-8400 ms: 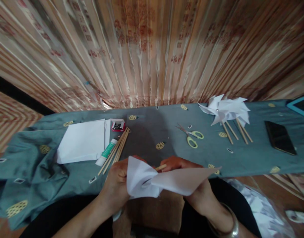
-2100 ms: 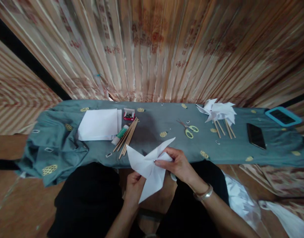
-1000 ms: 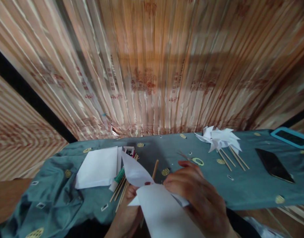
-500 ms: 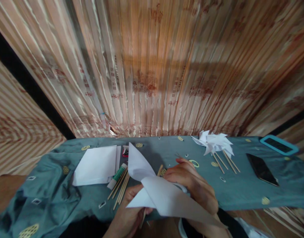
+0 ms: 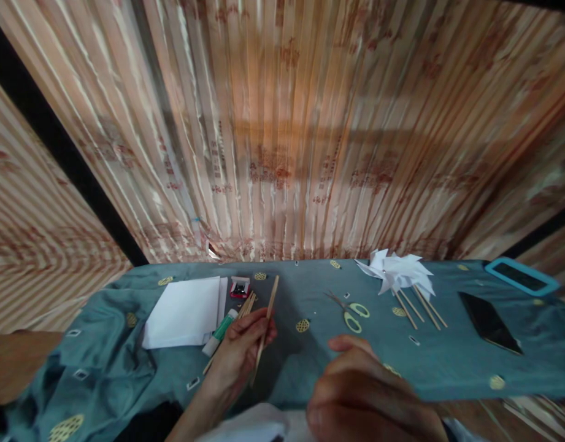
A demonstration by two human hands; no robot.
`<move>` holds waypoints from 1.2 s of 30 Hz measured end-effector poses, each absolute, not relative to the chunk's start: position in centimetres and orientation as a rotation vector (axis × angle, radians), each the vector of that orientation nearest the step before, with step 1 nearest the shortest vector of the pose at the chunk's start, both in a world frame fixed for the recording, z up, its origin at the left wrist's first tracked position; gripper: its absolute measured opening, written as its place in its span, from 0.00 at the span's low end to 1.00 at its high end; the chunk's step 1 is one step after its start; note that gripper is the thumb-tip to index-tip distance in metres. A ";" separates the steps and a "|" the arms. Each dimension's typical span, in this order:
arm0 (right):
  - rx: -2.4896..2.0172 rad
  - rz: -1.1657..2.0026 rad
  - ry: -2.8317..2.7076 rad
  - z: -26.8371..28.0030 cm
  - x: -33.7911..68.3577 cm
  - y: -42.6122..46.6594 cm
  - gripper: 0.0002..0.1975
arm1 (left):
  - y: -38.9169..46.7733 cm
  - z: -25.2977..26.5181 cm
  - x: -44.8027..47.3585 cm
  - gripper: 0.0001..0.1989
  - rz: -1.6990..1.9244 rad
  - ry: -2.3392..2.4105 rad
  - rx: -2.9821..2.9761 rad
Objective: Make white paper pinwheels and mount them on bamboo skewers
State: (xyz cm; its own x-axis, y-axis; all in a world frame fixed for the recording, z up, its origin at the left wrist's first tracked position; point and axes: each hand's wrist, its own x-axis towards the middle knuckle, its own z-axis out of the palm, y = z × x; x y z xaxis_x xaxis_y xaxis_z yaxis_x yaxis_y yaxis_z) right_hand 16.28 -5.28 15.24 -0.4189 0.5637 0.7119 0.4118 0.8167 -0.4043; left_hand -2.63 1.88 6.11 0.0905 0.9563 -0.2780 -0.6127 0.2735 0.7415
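My left hand [image 5: 248, 344] is closed around a thin wooden stick [image 5: 270, 301], which points up and slightly to the right. Close to the camera, my right hand [image 5: 356, 387] is curled, its palm and most fingertips hidden. White paper [image 5: 259, 423] shows at the bottom edge beside it; whether the fingers grip that paper is not visible. Under and behind my left hand lie several loose sticks [image 5: 245, 305] and a green-and-white glue stick [image 5: 221, 331]. Scissors [image 5: 349, 311] with pale green handles lie open on the cloth beyond my right hand.
A stack of white paper [image 5: 185, 312] lies at left, with a small red box [image 5: 240, 288] of dark pieces beside it. White paper pinwheels [image 5: 397, 270] on sticks rest at right. Farther right are a black phone [image 5: 489, 322] and a blue-framed device [image 5: 521, 276]. A curtain [image 5: 282, 153] hangs behind.
The folded white paper has dropped from between my hands to the bottom edge. My left hand has moved up with the stick. My right hand has drawn nearer the camera, uncovering the scissors.
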 end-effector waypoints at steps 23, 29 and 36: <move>-0.723 0.099 -1.992 11.8 18.7 -0.5 0.15 | 1.3 9.3 0.9 0.10 1.096 0.785 0.778; -0.746 -0.004 -1.879 11.1 18.0 0.1 0.11 | 0.6 9.1 1.0 0.19 1.115 0.863 0.663; -0.771 -0.022 -1.870 10.6 17.9 0.4 0.13 | 1.0 7.9 0.4 0.08 1.038 0.885 0.704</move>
